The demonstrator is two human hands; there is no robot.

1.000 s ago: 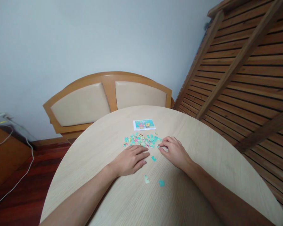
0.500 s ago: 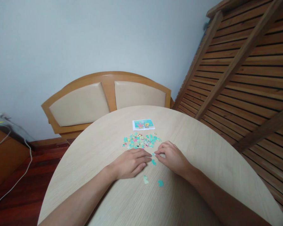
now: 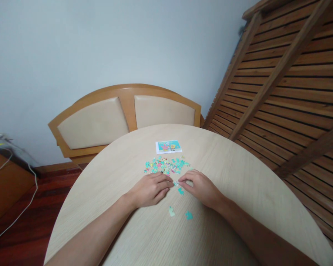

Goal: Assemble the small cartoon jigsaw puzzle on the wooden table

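Teal-flecked, the puzzle pile is serving as my landmark. By its near edge the left hand is lying loosely bent, whether holding anything I cannot tell; before its right half a small piece is sitting, the right hand pinching it in a fingertip grip. I am judging a light, level pinch best.

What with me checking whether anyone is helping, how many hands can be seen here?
2. The left hand is at the near edge of the puzzle heap; the right hand faces it across a small piece. No other shows.
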